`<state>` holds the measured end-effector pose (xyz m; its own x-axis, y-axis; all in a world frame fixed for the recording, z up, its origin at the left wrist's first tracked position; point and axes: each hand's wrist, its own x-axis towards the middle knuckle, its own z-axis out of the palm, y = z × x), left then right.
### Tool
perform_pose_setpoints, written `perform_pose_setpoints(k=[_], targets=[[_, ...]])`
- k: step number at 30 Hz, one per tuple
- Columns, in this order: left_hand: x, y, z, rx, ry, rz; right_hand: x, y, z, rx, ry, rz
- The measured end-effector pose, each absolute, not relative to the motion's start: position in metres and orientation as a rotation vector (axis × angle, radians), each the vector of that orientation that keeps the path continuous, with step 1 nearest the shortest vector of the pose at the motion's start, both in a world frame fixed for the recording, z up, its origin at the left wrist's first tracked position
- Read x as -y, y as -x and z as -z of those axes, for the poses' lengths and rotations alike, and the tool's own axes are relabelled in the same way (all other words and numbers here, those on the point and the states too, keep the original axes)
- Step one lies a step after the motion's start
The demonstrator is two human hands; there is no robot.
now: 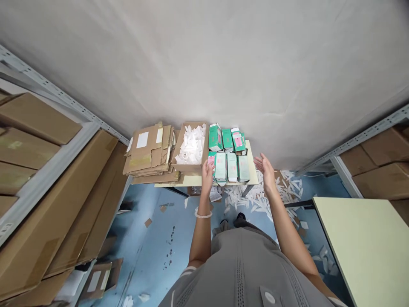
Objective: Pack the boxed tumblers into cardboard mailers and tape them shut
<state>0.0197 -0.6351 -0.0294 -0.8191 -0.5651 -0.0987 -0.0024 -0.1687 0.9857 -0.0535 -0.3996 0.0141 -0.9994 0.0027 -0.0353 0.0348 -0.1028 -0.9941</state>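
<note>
Several green and white boxes (227, 140) stand in two rows on a small pale table (252, 158) against the wall. My left hand (207, 174) is at the left end of the front row, beside a box with a pink label; whether it touches that box I cannot tell. To the right of the boxes, my right hand (265, 168) is held apart from them, fingers stretched and nothing in it. Left of the boxes sits an open cardboard box (179, 167) filled with crumpled white paper pieces (191, 145).
Flattened cardboard (148, 149) is stacked at the table's left end. Shelves with large cartons (64, 204) rise on the left, more cartons (380, 162) on the right. White paper strips (255, 200) litter the blue floor. Another pale table (367, 243) stands at the right.
</note>
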Motion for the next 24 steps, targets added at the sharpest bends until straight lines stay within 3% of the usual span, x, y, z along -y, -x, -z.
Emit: perform_pose_setpoints(k=[11, 24], targets=[[0.646, 0.037, 0.055, 1.839, -0.626, 2.058, 0.426, 0.136, 0.042, -2.257, -0.048, 1.944], [0.642, 0.132, 0.044, 1.935, -0.384, 2.076, 0.512, 0.263, 0.062, -2.701, -0.077, 0.810]])
